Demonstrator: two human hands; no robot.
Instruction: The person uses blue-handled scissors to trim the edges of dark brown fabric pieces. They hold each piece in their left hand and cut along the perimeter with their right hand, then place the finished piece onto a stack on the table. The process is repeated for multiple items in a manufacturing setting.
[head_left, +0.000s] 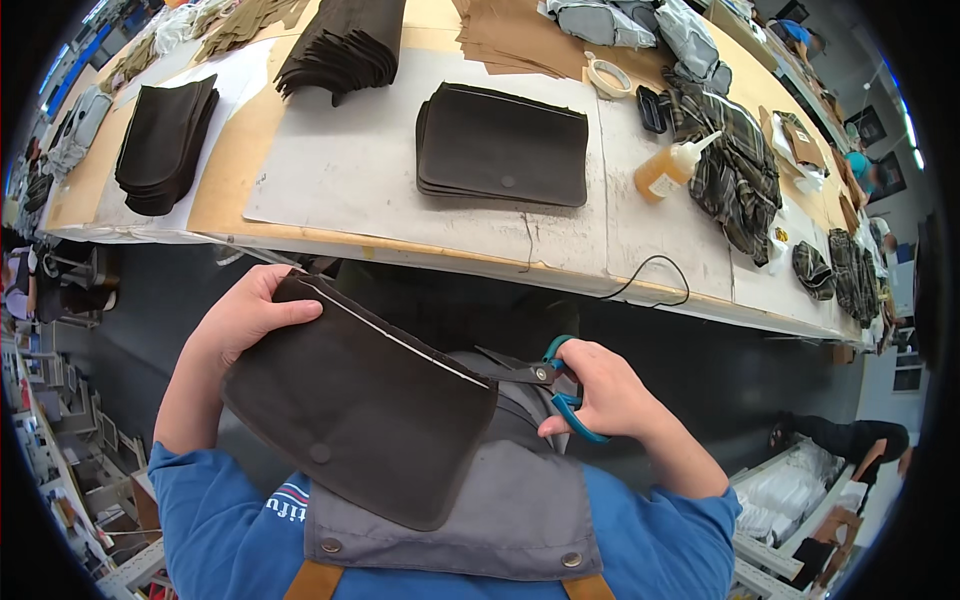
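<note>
A dark brown flap-shaped panel (367, 405), with rounded lower corners and a round mark near its curved edge, hangs tilted in front of my apron. My left hand (255, 311) pinches its upper left corner, thumb on the face. A white line runs along its straight top edge. In my right hand (604, 390) are teal-handled scissors (541, 373), their blades spread apart. The blades lie at the right end of the panel's top edge; one blade is partly hidden behind the panel. On the table ahead rests a stack of similar dark panels (502, 146).
More dark panels are stacked at left (161, 142) and far back (345, 45). A glue bottle (664, 172), masking tape roll (609, 78) and plaid fabric (731, 165) occupy the right side. A black cord (660, 259) loops over the table's front edge. Other people are in the background.
</note>
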